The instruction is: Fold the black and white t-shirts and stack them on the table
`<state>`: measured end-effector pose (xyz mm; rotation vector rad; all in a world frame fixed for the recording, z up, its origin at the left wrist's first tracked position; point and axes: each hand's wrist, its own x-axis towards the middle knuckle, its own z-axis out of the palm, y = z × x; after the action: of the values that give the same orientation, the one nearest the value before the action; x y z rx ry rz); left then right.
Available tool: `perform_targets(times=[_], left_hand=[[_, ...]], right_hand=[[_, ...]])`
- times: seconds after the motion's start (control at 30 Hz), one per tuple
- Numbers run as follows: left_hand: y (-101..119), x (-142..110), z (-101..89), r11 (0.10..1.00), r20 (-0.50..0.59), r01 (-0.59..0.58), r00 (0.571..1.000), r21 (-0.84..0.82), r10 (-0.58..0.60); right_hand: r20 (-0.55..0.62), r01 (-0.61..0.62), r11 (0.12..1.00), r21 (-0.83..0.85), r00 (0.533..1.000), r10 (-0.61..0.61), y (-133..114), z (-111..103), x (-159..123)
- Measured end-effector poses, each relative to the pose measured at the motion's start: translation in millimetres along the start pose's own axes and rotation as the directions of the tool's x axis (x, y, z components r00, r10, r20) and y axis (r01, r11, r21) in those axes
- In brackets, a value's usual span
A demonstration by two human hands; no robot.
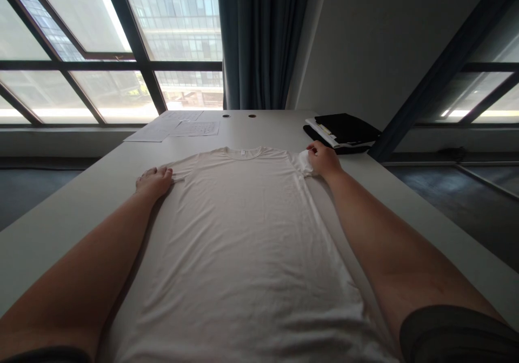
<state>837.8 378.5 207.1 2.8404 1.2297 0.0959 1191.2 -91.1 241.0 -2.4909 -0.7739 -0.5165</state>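
A white T-shirt (247, 233) lies spread on the white table, its neckline (243, 153) at the far end and its body reaching toward me. My left hand (154, 182) rests flat at the end of the left sleeve, fingers stretched out over the cloth and table. At the other side, my right hand (325, 160) is closed on the right sleeve (305, 164), which is bunched and slightly raised at the fingertips. Light wrinkles run across the shirt's body, mostly along its right side and near me.
Sheets of paper (194, 129) lie at the table's far left. A black folder (344, 130) with white pages sits at the far right, just beyond my right hand. Two round cable holes (252, 116) show near the back edge. A dark curtain (261, 44) hangs behind the table (93, 190).
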Motion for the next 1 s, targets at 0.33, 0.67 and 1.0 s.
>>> perform_targets(times=[0.33,0.67,1.0], left_hand=[[6.5,-3.1,0.6,0.992,-0.045,0.086,0.995,-0.096,-0.091],[5.6,-2.4,2.0,0.993,-0.038,0.091,0.995,-0.081,-0.095],[7.3,-4.6,-0.8,0.991,-0.035,0.094,0.995,-0.092,-0.097]], right_hand=[[0.128,0.275,0.961,0.008,0.953,-0.274,-59.3,-8.6,-4.8],[0.374,0.363,0.93,0.063,0.855,-0.359,-59.5,20.9,-16.9],[0.632,0.307,0.947,-0.093,0.753,-0.183,-53.2,50.5,-20.9]])
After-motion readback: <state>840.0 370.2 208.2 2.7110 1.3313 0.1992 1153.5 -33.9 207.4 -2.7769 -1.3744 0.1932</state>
